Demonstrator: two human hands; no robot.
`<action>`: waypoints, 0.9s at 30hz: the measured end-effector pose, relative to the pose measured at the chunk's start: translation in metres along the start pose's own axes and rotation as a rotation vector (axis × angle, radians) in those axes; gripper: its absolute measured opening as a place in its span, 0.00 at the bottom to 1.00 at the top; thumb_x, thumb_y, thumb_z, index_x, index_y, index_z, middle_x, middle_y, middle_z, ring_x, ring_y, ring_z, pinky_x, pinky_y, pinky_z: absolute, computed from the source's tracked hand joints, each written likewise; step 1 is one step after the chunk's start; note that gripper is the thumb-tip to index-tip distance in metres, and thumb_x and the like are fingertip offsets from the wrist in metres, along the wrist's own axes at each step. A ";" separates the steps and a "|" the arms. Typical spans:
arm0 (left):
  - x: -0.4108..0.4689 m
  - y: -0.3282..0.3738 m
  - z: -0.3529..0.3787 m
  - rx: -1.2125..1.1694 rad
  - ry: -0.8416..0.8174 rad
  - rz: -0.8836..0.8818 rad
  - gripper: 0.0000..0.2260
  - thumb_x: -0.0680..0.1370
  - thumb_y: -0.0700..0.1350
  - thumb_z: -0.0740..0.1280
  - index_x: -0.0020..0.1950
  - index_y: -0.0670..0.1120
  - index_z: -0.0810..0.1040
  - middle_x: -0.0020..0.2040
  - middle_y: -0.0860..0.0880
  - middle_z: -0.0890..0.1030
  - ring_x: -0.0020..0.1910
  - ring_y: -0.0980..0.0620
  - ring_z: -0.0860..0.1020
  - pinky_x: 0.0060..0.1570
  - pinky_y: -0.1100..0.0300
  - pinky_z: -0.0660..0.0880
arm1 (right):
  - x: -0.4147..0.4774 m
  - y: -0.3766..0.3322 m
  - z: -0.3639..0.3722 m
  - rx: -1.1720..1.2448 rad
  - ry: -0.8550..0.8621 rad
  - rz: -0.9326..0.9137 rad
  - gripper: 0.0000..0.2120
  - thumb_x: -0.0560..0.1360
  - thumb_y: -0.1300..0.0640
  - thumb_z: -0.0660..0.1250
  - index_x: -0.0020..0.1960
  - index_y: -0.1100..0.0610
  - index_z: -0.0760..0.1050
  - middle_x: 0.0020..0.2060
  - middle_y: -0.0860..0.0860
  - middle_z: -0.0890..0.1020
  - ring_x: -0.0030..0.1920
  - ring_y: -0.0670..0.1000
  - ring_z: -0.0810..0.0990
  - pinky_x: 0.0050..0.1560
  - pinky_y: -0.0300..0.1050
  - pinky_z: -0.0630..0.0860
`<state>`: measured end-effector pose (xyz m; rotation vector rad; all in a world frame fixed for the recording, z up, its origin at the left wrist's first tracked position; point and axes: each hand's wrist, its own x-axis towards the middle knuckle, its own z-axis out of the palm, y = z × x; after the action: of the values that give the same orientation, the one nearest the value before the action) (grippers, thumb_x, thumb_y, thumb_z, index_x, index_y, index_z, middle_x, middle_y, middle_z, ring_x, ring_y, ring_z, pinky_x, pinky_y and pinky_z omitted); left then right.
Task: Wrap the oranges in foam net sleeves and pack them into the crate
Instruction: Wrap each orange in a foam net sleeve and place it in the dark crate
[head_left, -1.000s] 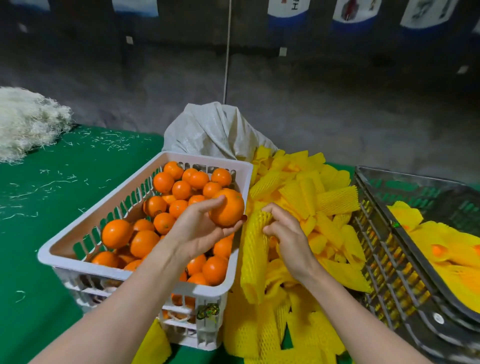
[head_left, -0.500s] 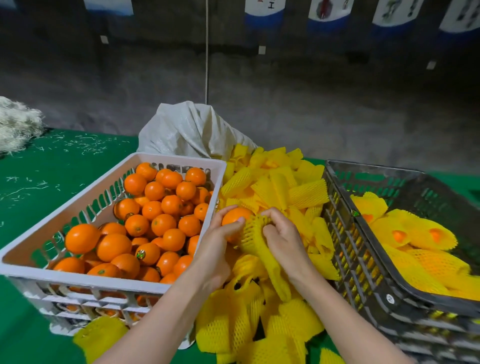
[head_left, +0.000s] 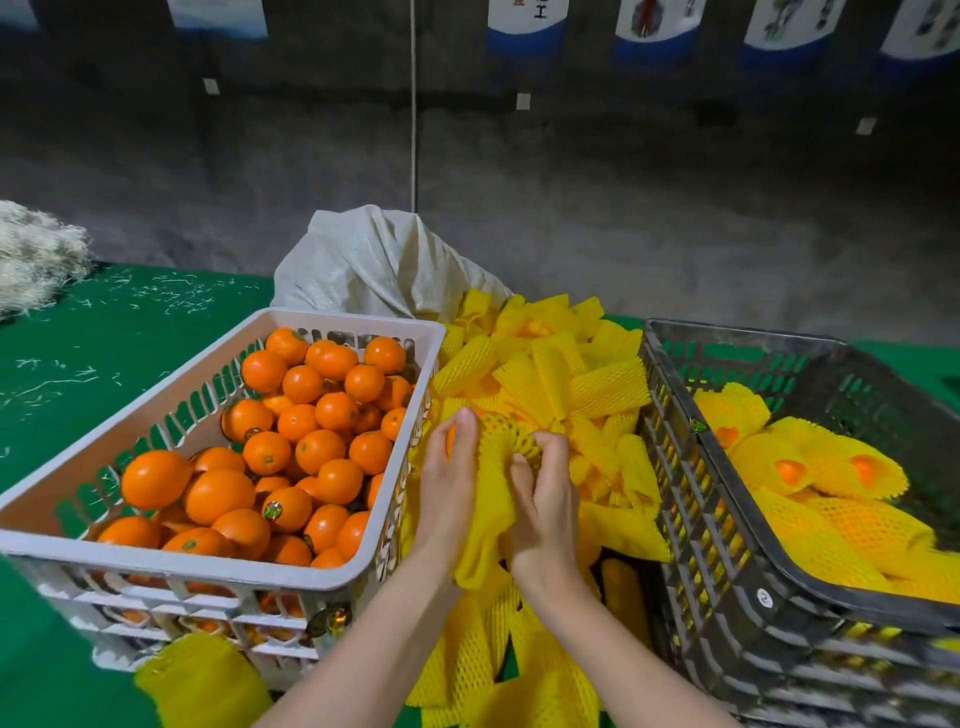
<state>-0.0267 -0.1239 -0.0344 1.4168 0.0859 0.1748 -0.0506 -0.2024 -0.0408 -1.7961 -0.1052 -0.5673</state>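
a fruit packing shed; crates of oranges (head_left: 311, 441), heaped foam net sleeves (head_left: 561, 379), bare concrete wall (head_left: 675, 208)

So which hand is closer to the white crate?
Left. The left hand, holding an orange, is right beside the white crate; the right hand, gripping the sleeve, sits farther off, toward the dark crate.

Oranges (head_left: 291, 457) glossy; sleeves (head_left: 561, 384) matt foam mesh; white crate (head_left: 218, 571) and dark crate (head_left: 727, 597) plastic; sack (head_left: 374, 265) woven.
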 end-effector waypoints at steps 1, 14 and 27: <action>0.003 -0.002 -0.002 0.012 0.001 -0.008 0.20 0.78 0.60 0.56 0.64 0.51 0.73 0.64 0.52 0.75 0.62 0.54 0.73 0.61 0.61 0.70 | 0.001 -0.001 -0.003 0.001 0.003 -0.040 0.04 0.77 0.53 0.60 0.44 0.50 0.66 0.31 0.44 0.70 0.34 0.41 0.70 0.35 0.41 0.64; -0.001 -0.005 -0.014 -0.617 -0.339 -0.248 0.16 0.78 0.55 0.59 0.60 0.48 0.76 0.51 0.51 0.85 0.52 0.56 0.82 0.45 0.61 0.79 | 0.042 -0.008 -0.018 0.447 -0.166 0.261 0.11 0.77 0.52 0.63 0.43 0.61 0.70 0.38 0.57 0.69 0.40 0.54 0.67 0.41 0.51 0.64; 0.009 -0.005 -0.003 -0.411 0.218 -0.038 0.12 0.75 0.49 0.69 0.35 0.45 0.77 0.33 0.45 0.79 0.31 0.49 0.77 0.33 0.61 0.73 | 0.031 0.010 -0.005 0.685 -0.301 0.705 0.29 0.76 0.37 0.52 0.46 0.59 0.81 0.46 0.59 0.84 0.44 0.52 0.84 0.42 0.49 0.80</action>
<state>-0.0180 -0.1206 -0.0393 0.9823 0.2421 0.2974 -0.0216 -0.2172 -0.0352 -1.1187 0.1196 0.2363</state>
